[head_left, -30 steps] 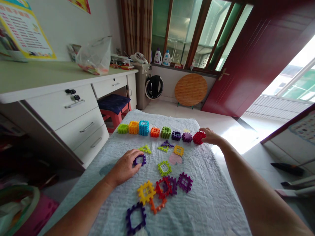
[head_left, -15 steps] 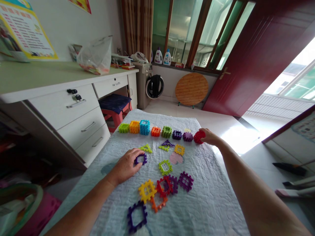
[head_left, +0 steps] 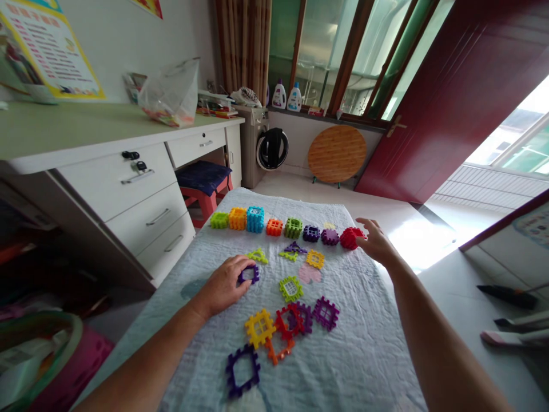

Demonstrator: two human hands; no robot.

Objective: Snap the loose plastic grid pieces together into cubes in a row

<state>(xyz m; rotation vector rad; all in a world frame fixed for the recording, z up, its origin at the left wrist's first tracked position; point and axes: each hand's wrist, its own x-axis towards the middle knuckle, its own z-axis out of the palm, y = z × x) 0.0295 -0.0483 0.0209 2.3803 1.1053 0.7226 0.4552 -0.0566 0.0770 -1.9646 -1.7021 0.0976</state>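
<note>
My left hand [head_left: 227,283] rests low over the cloth, its thumb and fingers closed about the edge of a dark purple square building piece [head_left: 256,274]. A lime triangular piece [head_left: 259,257] lies just beyond those fingers. At the right end of a row of stacked pieces, my right hand [head_left: 377,243] has its fingers apart, with the thumb close beside a red stack [head_left: 349,238]; whether it touches is unclear. Left of the red stack stand a purple stack [head_left: 330,237] and a dark purple stack [head_left: 311,233].
Nearer me lie loose pieces: a lime square [head_left: 291,289], a yellow square [head_left: 260,328], a red piece [head_left: 283,313], a purple square [head_left: 326,313] and a dark purple frame [head_left: 231,372]. The cloth-covered table [head_left: 343,366] stands beside a white desk [head_left: 128,200].
My right hand has loosened from the red stack, its fingers spreading and lifting slightly to the right. My left hand stays at the dark purple square piece. The view has shifted slightly.
</note>
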